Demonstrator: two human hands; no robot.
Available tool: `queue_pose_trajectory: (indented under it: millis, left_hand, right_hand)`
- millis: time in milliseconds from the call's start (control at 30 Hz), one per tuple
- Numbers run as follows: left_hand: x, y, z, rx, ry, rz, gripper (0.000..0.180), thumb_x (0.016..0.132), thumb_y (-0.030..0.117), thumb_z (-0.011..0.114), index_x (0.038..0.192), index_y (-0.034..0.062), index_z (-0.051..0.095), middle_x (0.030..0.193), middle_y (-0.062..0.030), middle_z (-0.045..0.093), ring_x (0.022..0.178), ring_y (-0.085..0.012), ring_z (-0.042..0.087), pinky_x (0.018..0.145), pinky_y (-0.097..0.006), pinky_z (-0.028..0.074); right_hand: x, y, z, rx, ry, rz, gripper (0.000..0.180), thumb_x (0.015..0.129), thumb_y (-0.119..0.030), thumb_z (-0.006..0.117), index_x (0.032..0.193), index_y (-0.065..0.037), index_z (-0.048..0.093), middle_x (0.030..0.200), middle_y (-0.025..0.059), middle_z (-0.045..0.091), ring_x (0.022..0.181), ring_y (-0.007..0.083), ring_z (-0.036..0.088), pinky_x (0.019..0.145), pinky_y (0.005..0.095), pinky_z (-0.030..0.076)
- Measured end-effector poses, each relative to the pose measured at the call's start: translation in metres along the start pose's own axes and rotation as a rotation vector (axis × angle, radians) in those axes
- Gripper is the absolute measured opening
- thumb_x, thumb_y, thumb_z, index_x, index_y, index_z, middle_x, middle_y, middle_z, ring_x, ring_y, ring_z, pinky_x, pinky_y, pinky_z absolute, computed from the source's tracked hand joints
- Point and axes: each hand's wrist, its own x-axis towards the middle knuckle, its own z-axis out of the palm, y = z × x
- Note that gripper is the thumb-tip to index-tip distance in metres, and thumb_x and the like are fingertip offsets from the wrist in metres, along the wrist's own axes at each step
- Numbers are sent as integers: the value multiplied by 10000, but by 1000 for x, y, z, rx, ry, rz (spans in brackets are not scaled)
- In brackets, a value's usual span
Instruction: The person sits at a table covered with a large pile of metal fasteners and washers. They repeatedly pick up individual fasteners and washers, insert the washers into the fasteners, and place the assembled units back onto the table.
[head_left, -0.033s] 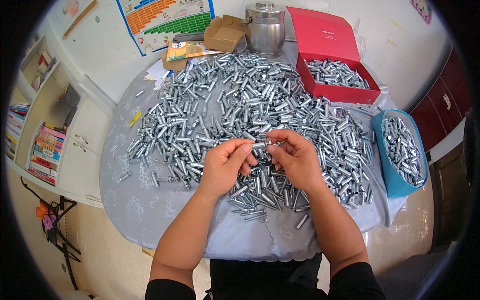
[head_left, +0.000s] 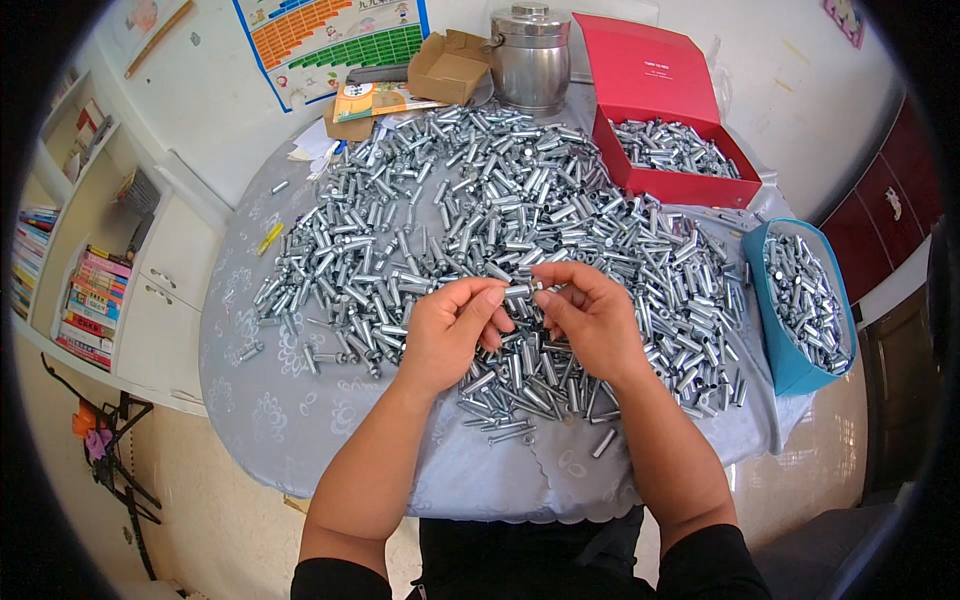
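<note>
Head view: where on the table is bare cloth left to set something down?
Bare tablecloth shows along the near-left edge, between the pile of metal sleeves and the rim, and in a thin strip before the left hand and right hand. The centre, the red box and the blue bin are crowded.

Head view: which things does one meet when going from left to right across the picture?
Bookshelf → white cabinet → left hand → small metal part pinched by both hands → right hand → blue container of metal parts.
</note>
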Motion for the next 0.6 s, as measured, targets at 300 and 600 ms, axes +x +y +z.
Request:
queue_pose_trajectory:
  millis: [300, 600]
  left_hand:
    - [-1, 2, 1, 4, 14, -2, 257, 1014, 225, 559, 1038, -15, 650, 772, -76, 675, 591, -95, 591, 552, -224, 495]
    - [0, 1, 0, 27, 37, -4, 328, 1027, 288, 534, 954, -10, 647, 726, -64, 667, 567, -93, 586, 538, -221, 487]
  right_hand:
    - [0, -6, -3, -87, -46, 134, 183, 920, -36, 665, 1099, -7, 649, 859, 20, 653, 631, 45, 564, 529, 203, 451]
    - [0, 5, -2, -55, -52, -41, 176, 909, -1, 656, 1082, -25, 638, 842, -10, 601, 645, 37, 546, 554, 191, 438]
